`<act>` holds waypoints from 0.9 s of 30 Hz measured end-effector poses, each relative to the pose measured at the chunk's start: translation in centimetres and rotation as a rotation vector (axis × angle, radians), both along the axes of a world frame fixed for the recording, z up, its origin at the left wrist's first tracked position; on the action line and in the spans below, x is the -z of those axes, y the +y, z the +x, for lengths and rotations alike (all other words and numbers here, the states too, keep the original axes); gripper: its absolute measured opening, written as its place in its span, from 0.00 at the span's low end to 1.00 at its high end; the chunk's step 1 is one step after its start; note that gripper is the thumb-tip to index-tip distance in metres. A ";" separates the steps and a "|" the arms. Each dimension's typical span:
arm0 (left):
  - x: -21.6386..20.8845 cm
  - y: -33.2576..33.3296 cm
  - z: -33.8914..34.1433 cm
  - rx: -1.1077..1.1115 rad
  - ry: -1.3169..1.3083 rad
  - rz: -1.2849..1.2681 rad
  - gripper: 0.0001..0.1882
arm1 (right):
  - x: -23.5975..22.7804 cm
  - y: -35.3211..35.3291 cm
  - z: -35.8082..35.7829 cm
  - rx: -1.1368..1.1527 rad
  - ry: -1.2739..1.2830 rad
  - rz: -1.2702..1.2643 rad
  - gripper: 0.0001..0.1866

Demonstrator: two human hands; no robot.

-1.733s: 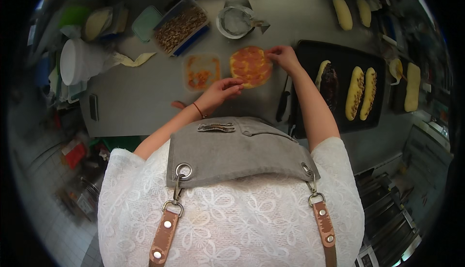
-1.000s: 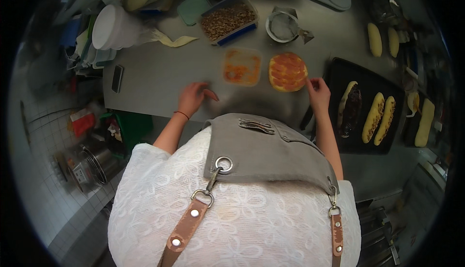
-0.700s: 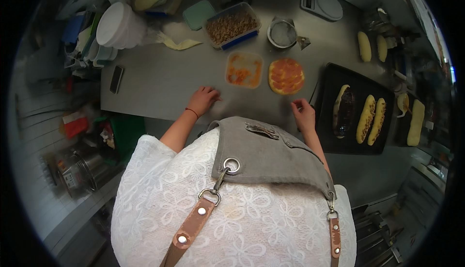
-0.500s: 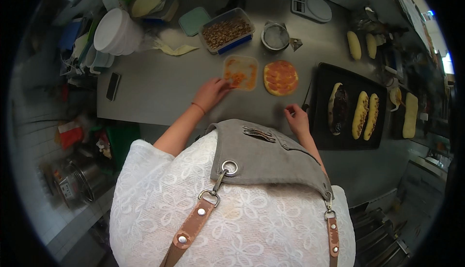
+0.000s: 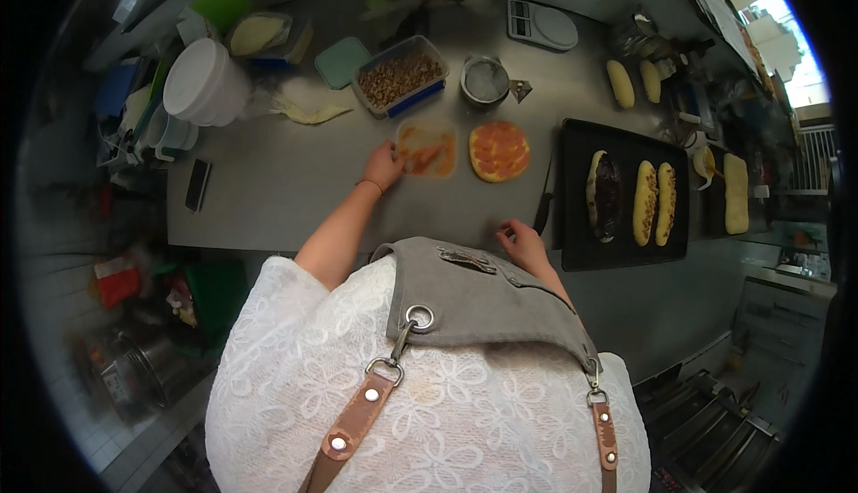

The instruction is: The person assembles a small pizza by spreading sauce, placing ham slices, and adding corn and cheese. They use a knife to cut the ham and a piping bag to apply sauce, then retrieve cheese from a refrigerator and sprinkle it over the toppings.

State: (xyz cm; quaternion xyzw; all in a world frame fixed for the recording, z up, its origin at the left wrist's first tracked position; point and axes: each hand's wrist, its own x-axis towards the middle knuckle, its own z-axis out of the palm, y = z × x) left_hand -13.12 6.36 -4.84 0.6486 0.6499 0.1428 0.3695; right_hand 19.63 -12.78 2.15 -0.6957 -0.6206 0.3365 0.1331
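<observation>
My left hand (image 5: 384,164) is closed at the left rim of a shallow clear plastic tub (image 5: 447,168) holding orange scraps and smears. Right of the tub lies a round yellow dough base (image 5: 499,176) topped with overlapping orange-pink slices. Close to the counter's front edge, my right hand (image 5: 524,244) hovers with loosely bent fingers, a gap between them and nothing visible in them. It is nearest to a dark-handled knife (image 5: 542,214) lying beside a black baking tray (image 5: 576,256). On that tray rest one dark-coated long dough piece (image 5: 605,198) and two yellow ones (image 5: 645,202) with brown bits.
Behind the tub stand a box of chopped nuts (image 5: 398,82), a green lid (image 5: 342,64) and a metal sieve (image 5: 484,80). A kitchen scale (image 5: 542,25) is at the back. White buckets (image 5: 204,82), a piping bag (image 5: 313,115) and a phone (image 5: 197,186) occupy the left side.
My left hand has drawn back from inside the tub to its left rim. My right hand stays near the front edge. The whole view has shifted slightly.
</observation>
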 end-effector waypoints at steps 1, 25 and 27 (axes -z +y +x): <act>0.7 -0.3 -0.8 -0.010 -0.014 0.035 0.23 | -0.4 0.1 -0.6 -0.010 -0.002 0.003 0.15; -2.9 -7.2 -22.5 -0.489 -0.059 0.430 0.21 | 7.6 6.5 0.6 0.422 -0.477 -0.033 0.32; -4.5 -7.3 -21.9 -0.439 -0.123 0.443 0.20 | 8.6 6.9 0.7 0.388 -0.570 0.005 0.30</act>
